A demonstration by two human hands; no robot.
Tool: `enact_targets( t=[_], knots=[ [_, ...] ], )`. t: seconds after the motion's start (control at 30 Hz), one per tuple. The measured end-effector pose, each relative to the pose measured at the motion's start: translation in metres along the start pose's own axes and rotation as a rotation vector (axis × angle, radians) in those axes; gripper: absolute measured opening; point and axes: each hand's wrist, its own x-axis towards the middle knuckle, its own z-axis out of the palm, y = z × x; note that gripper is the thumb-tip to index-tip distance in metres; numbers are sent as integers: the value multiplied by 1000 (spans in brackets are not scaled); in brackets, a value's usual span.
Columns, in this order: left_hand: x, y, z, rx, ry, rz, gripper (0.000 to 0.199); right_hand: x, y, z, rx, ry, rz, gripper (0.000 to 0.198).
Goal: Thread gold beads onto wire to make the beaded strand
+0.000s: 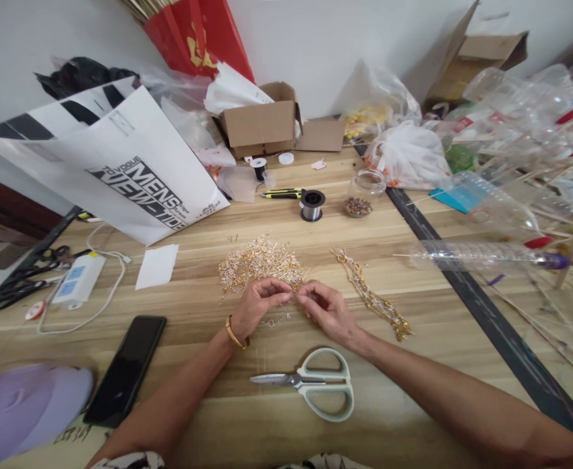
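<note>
Pinching a tiny piece (294, 294) at fingertip level, both hands drawn close.
Nearest, mind the scissors (292, 380) on the bench (227, 430), tip pointing left, and the phone (125, 371) edge beside the left forearm. Farther in, see left hand (259, 305) and right hand (328, 309) with thumb and finger nipped together on the piece, too small to make out. Just below, between the hands, find a fine chain (277, 320), probably light, limp and prone to tangling; best taken by an end link. To the right, expect the strands (374, 296) to drape and snag; lift by the looped end. Beyond, treat the pile (257, 262) as slippery and quick to scatter. Past it, use bare bench short of spool (312, 212) and jar (374, 180).
</note>
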Motion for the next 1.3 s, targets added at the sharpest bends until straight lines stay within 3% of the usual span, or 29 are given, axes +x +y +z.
enact_targets(
  t=[0.37, 1.3],
  knots=[
    [-1, -2, 1, 1, 53, 2, 17, 0, 0, 0, -29, -6, -13, 15],
    [0, -6, 3, -85, 53, -42, 17, 0, -1, -1, -45, -16, -10, 17]
  ],
)
